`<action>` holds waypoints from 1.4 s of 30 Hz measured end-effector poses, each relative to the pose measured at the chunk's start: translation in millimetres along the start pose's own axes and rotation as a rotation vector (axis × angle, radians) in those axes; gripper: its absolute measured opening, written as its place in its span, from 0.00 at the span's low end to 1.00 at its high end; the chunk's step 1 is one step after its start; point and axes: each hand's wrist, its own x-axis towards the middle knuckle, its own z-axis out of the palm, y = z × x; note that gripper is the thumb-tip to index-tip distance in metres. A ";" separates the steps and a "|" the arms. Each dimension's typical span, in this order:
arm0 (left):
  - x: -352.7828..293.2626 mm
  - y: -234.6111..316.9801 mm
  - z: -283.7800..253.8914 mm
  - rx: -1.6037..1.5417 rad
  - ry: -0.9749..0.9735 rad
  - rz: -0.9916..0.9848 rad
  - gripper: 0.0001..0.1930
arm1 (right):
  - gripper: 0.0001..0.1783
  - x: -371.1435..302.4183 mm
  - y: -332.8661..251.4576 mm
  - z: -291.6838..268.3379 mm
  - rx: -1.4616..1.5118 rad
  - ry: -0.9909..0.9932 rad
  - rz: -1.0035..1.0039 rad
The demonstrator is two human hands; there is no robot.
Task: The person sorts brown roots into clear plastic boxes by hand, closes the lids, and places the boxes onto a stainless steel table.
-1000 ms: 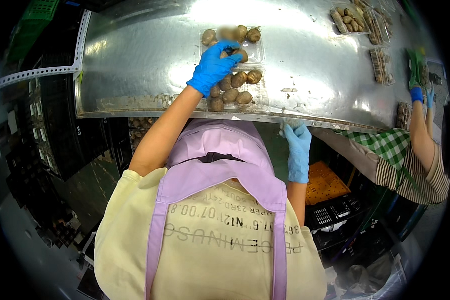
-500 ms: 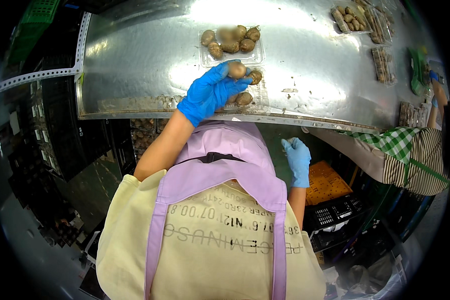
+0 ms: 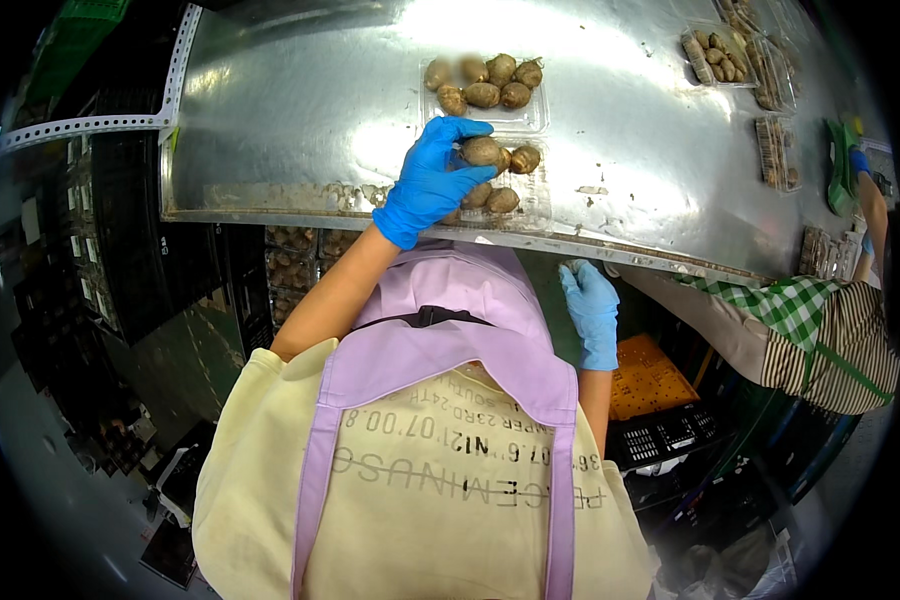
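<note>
My left hand, in a blue glove, pinches a round brown taro between thumb and fingers. It is over the near clear plastic tray, where several more taros lie, one of them just right of the held one. Right behind stands a second clear tray with several taros. My right hand, in a lighter blue glove, hangs low in front of the table edge. Its fingers are curled together, and whatever they may hold is hidden.
The metal table carries several filled clear packs at the far right, near a green object. A co-worker in a green checked apron stands at the right. Crates, one orange, are below; dark racks stand left.
My left hand has brought the taro slightly down over the near tray and turned it. My right hand has risen a little toward the table edge. The whole view has shifted slightly.
</note>
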 end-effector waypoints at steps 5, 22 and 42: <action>1.5 7.3 -2.9 0.216 -0.004 0.158 0.21 | 0.11 -0.4 -19.3 -2.0 0.126 0.040 -0.102; 3.0 21.0 14.0 0.413 -0.277 0.214 0.21 | 0.12 29.4 -92.6 9.0 0.266 0.182 -0.206; 10.6 -1.4 -18.6 0.218 -0.073 0.012 0.17 | 0.17 81.0 -120.1 5.0 -0.177 -0.150 -0.331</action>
